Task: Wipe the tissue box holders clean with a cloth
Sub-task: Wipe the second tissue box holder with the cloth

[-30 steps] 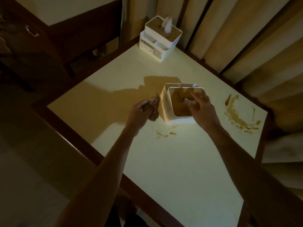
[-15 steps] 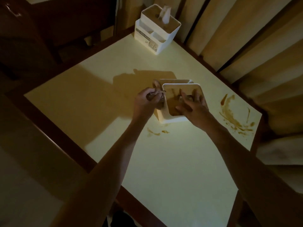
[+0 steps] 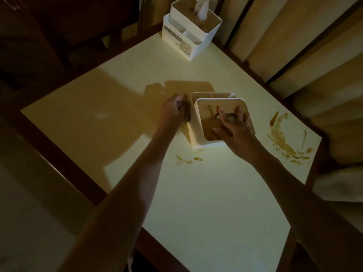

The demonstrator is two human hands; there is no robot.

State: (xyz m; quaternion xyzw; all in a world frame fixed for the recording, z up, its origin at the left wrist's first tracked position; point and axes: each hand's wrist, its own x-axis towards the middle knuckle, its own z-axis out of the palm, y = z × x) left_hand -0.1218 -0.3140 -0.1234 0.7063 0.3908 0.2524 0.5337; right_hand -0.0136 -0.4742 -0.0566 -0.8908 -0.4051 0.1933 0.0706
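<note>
1. Two hands work one holder: the left hand [image 3: 173,109] bunches a dark crumpled cloth [image 3: 186,108] against the left wall of the white square plastic tissue box holder [image 3: 198,132], mid-desk.
2. The right hand [image 3: 233,128] curls over its brown lid, steadying it.
3. Side-wiping looks underway; next, firm strokes on smooth plastic.
4. A second white holder [image 3: 191,34] waits at the pale matte desk [image 3: 196,193] corner, brown smears [image 3: 284,138] nearby.
</note>
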